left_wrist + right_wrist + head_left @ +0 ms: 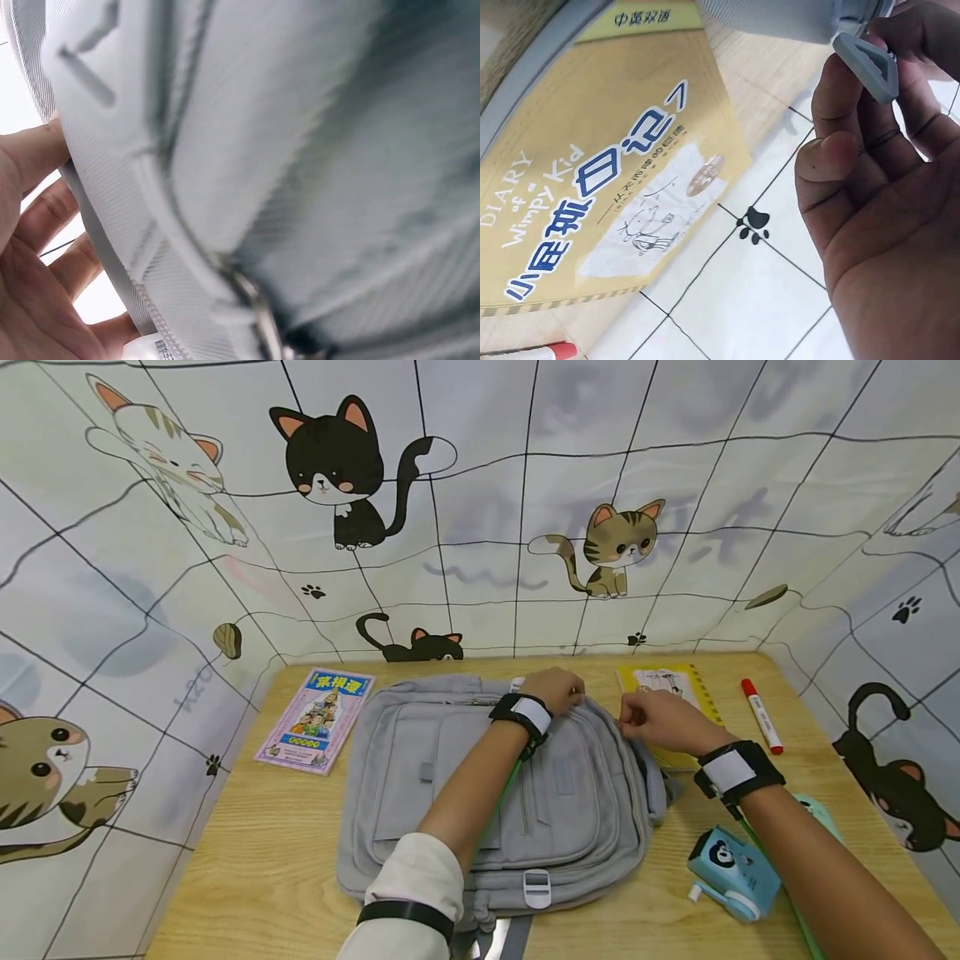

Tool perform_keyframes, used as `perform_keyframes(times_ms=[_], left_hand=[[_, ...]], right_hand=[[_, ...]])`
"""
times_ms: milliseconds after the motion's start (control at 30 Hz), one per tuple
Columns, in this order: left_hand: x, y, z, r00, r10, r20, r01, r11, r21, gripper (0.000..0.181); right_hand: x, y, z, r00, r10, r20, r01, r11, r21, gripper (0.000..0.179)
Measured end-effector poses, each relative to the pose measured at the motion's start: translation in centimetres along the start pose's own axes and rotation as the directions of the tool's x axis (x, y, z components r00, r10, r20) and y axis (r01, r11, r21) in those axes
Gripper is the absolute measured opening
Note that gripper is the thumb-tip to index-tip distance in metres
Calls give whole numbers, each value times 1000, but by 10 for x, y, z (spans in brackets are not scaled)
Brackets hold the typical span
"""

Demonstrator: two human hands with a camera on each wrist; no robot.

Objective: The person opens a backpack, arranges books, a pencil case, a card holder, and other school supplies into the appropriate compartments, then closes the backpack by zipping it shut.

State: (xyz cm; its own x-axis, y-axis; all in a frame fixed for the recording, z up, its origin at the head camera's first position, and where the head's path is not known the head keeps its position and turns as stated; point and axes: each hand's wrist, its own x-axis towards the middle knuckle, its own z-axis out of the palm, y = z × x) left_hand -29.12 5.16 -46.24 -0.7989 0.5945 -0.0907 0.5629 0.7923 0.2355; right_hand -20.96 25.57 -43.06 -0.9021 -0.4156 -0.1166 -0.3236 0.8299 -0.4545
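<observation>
A grey backpack (442, 752) lies flat in the middle of the wooden table, its front pockets facing up. My left hand (553, 690) grips the bag's far edge near its top right; the left wrist view shows the fingers (56, 214) along the fabric rim. At the far right corner of the bag, my right hand (667, 720) pinches a grey triangular zipper pull (857, 66) between thumb and fingers. A yellow book (667, 90) lies just beyond the right hand, partly hidden by it in the head view.
Left of the bag lies a pink comic booklet (318, 720). A red-capped marker (762, 717) lies at the right. Near the right forearm stand a blue panda-printed pencil sharpener (738, 870) and a mint-green object (819, 814), partly covered. A cat-print curtain (480, 577) surrounds the table.
</observation>
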Motion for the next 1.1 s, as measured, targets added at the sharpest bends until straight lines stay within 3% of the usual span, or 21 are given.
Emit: perform_keyframes(times_ms=[333,733,1100], left_hand=[[5,-1,3,1000,-26,7,26,1000,-4,22],[6,0,-3,999,-41,15,41,999,-6,20],[4,2,0,999,-39,20,39,999,-4,19]], right_hand=[[-21,-20,-2,999,-14,37,18,994,-109,15],[-39,-39,1,996,-18,88,34,982,-185,19],[-49,-42,6,988,13,152,13,986,-166,17]])
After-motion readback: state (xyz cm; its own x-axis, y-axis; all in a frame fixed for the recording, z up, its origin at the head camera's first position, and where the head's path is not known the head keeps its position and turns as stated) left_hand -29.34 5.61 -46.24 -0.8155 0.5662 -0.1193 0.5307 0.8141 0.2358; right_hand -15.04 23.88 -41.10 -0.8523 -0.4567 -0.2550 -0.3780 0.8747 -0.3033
